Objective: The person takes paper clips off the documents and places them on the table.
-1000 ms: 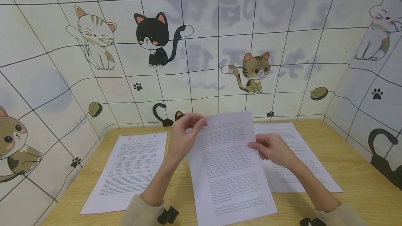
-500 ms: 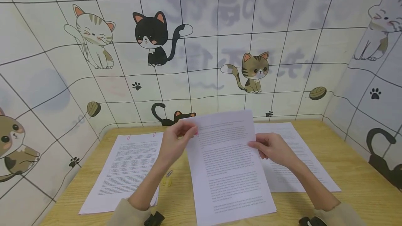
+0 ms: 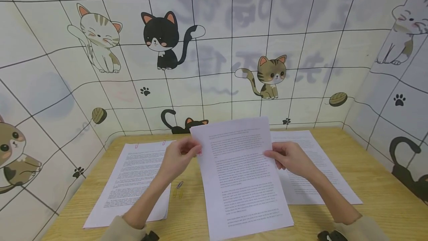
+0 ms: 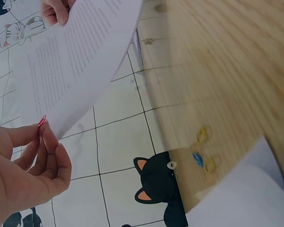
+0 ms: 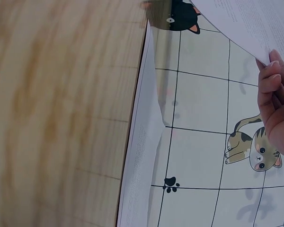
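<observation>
Bench (image 3: pixel 354 151): pale wood grain. Printed paper (image 3: pixel 245 174), smooth, white, slightly bowed, raised and tilted midway between bench's left and right edges. Right grip (image 3: pixel 291 160): thumb and fingers closed, pinching the paper's right edge. Left grip (image 3: pixel 180 156): fingertips closed on a thin red clip (image 4: pixel 42 121) at the paper's upper left; whether paper is pinched too, cannot tell. Clipped stack (image 3: pixel 132 185) flat near bench's left edge; yellow clips (image 4: pixel 208 166), blue clip (image 4: pixel 197 159) just beside.
</observation>
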{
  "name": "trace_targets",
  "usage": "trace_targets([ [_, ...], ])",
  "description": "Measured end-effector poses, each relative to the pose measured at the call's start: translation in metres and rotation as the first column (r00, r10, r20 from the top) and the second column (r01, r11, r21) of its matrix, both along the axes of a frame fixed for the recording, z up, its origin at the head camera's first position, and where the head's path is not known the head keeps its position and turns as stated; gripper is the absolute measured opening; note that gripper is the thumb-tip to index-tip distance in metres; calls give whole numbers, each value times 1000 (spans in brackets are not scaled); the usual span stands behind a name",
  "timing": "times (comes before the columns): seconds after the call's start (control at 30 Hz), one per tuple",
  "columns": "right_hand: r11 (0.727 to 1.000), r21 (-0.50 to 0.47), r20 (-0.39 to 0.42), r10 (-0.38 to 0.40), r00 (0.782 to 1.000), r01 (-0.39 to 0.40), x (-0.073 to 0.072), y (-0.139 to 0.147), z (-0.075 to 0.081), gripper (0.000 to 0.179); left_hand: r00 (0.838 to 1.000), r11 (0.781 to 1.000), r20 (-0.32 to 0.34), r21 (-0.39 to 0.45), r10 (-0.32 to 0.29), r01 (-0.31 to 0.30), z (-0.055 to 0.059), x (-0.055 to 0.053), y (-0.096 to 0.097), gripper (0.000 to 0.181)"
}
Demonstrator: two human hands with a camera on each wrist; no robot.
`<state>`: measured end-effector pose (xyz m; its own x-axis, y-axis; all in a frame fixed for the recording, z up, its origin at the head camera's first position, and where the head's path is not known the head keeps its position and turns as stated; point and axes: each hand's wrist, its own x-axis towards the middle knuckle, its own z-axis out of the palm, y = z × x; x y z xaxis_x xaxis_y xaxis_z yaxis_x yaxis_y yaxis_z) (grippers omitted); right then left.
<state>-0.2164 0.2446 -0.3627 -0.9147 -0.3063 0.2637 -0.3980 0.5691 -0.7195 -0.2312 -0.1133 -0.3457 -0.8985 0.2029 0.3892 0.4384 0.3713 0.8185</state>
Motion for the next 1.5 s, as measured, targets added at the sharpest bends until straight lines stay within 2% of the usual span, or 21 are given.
trace_targets([
  [0.37, 1000, 3, 14, -3, 1000, 3, 0, 0, 1, 8, 996, 990, 92, -136, -20, 32, -14, 1, -22, 4],
  [0.6, 1000, 7, 20, -8, 1000, 8, 1, -1, 2, 9, 987, 962, 158, -262, -33, 74, -22, -1, -34, 5],
  [0.77, 1000, 0, 24, -10, 1000, 10, 2, -2, 4, 10, 980, 943, 197, -318, -34, 97, -25, -1, -39, 5],
  [0.9, 1000, 4, 20, -6, 1000, 6, 1, -1, 3, 9, 973, 934, 223, -333, -60, 133, -30, -2, -43, 4],
  [1.03, 1000, 12, 18, -8, 1000, 8, 1, -1, 2, 9, 959, 924, 264, -334, -100, 188, -33, -3, -45, 4],
  [1.2, 1000, 14, 11, -4, 1000, 4, 1, -1, 2, 10, 947, 903, 287, -354, -143, 244, -38, -5, -48, 3],
  [1.33, 1000, 12, 8, -3, 1000, 3, 0, -1, 2, 11, 946, 890, 290, -378, -146, 253, -40, -5, -49, 6],
  [1.5, 1000, -1, 17, 5, 1000, -5, 1, -1, 2, 9, 939, 885, 322, -392, -124, 251, -41, -5, -49, 4],
])
